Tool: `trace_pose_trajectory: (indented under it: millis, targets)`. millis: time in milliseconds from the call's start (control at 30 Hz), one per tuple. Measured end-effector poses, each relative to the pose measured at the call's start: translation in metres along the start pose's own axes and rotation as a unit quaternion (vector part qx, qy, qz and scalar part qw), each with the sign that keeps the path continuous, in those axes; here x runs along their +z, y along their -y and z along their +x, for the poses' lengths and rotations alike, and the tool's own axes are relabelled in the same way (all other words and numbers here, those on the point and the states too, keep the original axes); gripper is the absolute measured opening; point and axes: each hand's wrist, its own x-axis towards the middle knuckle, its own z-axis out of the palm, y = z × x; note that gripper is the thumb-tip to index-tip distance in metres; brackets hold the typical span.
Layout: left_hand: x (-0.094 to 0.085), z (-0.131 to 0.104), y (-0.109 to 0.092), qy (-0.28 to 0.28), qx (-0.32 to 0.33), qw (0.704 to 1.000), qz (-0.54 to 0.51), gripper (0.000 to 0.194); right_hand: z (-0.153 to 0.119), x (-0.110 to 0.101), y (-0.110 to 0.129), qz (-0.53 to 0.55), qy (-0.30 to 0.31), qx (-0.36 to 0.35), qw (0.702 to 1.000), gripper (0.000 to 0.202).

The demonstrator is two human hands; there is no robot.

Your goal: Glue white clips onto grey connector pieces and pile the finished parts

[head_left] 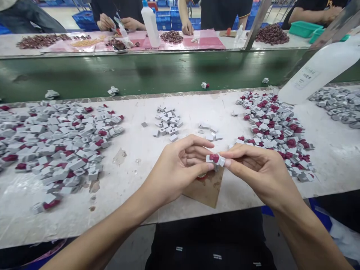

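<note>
Between my two hands is a small grey and dark-red plastic part (215, 159), held above the table. My left hand (182, 165) pinches its left end with thumb and fingers. The thumb and forefinger of my right hand (250, 165) grip its right end. Below them lies a brown board (206, 189) with a round red item (201, 176) on it, mostly hidden by my left hand. Just beyond my hands are a few loose grey pieces (209, 129) and a small heap of grey blocks (168, 122).
A wide pile of grey and red parts (70, 138) covers the left, another pile (275, 127) the right. A large white bottle (317, 73) leans at far right beside grey pieces (340, 107). A green conveyor belt (157, 71) carries several parts. Co-workers' hands (187, 28) are across it.
</note>
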Motion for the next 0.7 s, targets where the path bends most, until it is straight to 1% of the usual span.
trace_pose_trajectory:
  millis: [100,167,233,333,467,567,633,700]
  targets:
    - [-0.004,0.002,-0.007,0.000,0.003,1.000,0.028,0.029,0.007,-0.002,0.006,-0.020,0.021,0.003,1.000,0.008]
    - [-0.007,0.003,-0.014,0.006,0.004,0.999,0.047,0.028,0.009,-0.003,0.008,-0.037,0.024,-0.005,0.999,0.007]
    - [-0.008,0.005,-0.020,0.015,0.013,0.998,0.066,0.024,0.009,-0.004,0.007,-0.060,0.014,-0.025,0.998,0.007]
    - [-0.010,0.007,-0.024,0.009,0.039,0.995,0.094,0.021,0.010,-0.004,0.002,-0.081,0.000,-0.056,0.995,0.008]
    - [-0.015,0.017,-0.023,-0.001,0.058,0.992,0.112,0.019,0.022,-0.002,-0.006,-0.083,-0.012,-0.039,0.996,0.006]
    - [-0.021,0.030,-0.021,-0.009,0.036,0.998,0.046,0.027,0.037,-0.002,-0.007,-0.069,-0.022,-0.044,0.996,0.006]
    - [-0.025,0.040,-0.019,-0.018,0.015,0.999,-0.029,0.036,0.047,-0.001,-0.006,-0.058,-0.047,-0.058,0.996,0.008]
    - [-0.028,0.049,-0.017,-0.026,0.010,0.996,-0.084,0.038,0.056,0.001,-0.005,-0.047,-0.073,-0.069,0.994,0.010]
